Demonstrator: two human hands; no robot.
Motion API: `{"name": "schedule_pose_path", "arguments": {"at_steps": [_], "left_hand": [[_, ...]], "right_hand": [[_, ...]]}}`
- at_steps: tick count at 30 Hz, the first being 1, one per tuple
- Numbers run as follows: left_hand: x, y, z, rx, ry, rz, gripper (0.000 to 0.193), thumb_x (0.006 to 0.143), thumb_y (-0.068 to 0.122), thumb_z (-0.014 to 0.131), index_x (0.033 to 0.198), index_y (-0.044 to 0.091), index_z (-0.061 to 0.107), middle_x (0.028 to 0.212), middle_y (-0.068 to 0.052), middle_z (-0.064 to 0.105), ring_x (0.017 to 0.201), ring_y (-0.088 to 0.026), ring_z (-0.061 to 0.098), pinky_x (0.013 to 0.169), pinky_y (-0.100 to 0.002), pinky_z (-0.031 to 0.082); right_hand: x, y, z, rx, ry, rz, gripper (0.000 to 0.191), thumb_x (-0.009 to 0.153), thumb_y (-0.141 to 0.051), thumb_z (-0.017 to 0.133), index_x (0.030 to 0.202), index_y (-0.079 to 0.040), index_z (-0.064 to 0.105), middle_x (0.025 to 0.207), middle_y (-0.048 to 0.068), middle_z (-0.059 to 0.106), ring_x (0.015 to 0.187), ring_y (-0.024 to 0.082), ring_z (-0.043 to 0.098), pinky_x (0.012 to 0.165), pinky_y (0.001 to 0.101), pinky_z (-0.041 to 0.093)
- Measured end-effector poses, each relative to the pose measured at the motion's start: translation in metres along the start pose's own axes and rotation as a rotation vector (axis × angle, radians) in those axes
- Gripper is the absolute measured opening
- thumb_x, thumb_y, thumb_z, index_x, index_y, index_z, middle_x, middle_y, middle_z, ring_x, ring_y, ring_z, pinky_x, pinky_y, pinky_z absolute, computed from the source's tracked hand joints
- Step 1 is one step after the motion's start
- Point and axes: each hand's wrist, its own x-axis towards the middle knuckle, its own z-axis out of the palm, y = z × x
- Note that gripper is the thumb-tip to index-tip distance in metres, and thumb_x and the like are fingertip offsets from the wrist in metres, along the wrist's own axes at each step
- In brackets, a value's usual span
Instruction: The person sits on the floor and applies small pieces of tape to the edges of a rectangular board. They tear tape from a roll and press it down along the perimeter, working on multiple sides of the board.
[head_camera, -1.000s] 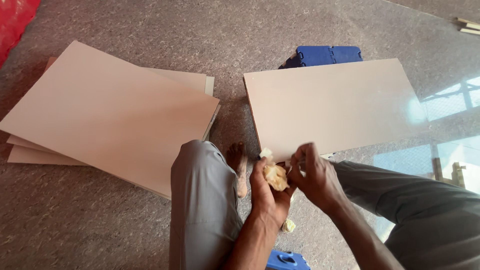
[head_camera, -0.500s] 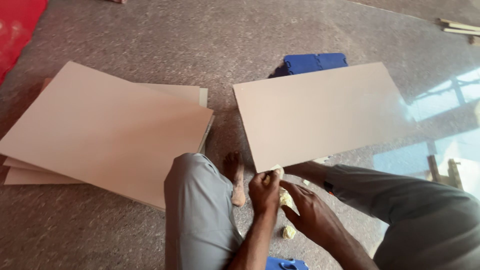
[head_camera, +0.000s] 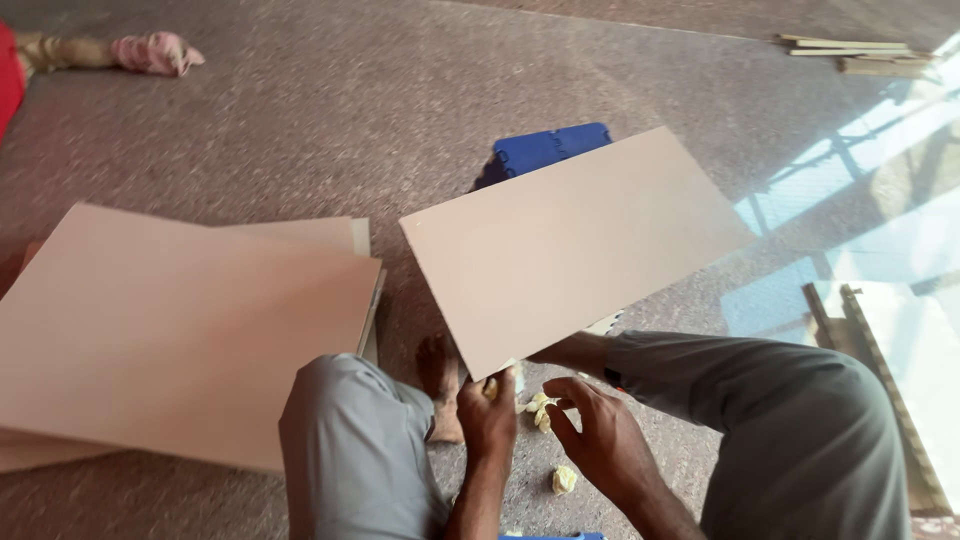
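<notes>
One beige board (head_camera: 570, 245) lies alone, and a stack of at least three more boards (head_camera: 180, 330) sits beside it. There is one blue plastic block (head_camera: 545, 148). Several yellowish scraps (head_camera: 563, 480) dot the floor (head_camera: 330, 120), near two hands.

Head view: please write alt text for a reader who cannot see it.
A seated person's left hand and right hand meet at the near corner of a beige board lying on a speckled floor, with yellowish scraps beside them. A stack of similar boards lies to the left, a blue block behind.
</notes>
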Motion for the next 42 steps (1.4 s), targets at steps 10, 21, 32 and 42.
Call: {"name": "schedule_pose_path", "arguments": {"at_steps": [10, 21, 32, 42], "left_hand": [[0.006, -0.013, 0.018, -0.043, 0.157, 0.083, 0.037, 0.092, 0.033, 0.072, 0.11, 0.0, 0.071, 0.113, -0.019, 0.078, 0.099, -0.027, 0.075, 0.087, -0.042, 0.06], [-0.009, 0.01, 0.016, 0.093, 0.152, 0.449, 0.033, 0.094, 0.027, 0.066, 0.11, -0.001, 0.074, 0.108, -0.018, 0.08, 0.099, -0.025, 0.078, 0.09, -0.039, 0.06], [-0.002, -0.019, 0.036, 0.239, 0.157, -0.085, 0.035, 0.089, 0.014, 0.066, 0.122, 0.008, 0.07, 0.119, -0.012, 0.074, 0.095, -0.025, 0.074, 0.086, -0.039, 0.059], [-0.011, -0.009, 0.068, 0.077, -0.333, 0.403, 0.037, 0.097, 0.008, 0.048, 0.127, -0.002, 0.066, 0.131, -0.011, 0.072, 0.116, -0.02, 0.068, 0.096, -0.027, 0.054]], "right_hand": [[0.001, 0.039, 0.028, 0.147, 0.007, -0.012, 0.041, 0.094, -0.008, 0.068, 0.132, -0.004, 0.052, 0.115, 0.017, 0.073, 0.101, 0.025, 0.079, 0.081, 0.0332, 0.07], [0.048, 0.009, -0.018, 1.202, 0.047, 0.479, 0.071, 0.099, -0.031, 0.052, 0.158, -0.003, 0.024, 0.146, 0.034, 0.057, 0.13, 0.041, 0.063, 0.111, 0.049, 0.052], [0.07, 0.022, -0.014, 1.148, 0.063, 0.465, 0.055, 0.1, -0.021, 0.053, 0.151, -0.004, 0.043, 0.138, 0.022, 0.065, 0.124, 0.031, 0.067, 0.106, 0.0464, 0.057], [0.037, 0.02, -0.001, 0.77, 0.153, 0.131, 0.057, 0.098, -0.025, 0.064, 0.149, -0.005, 0.051, 0.154, 0.016, 0.046, 0.143, 0.03, 0.046, 0.118, 0.0473, 0.041]]}}
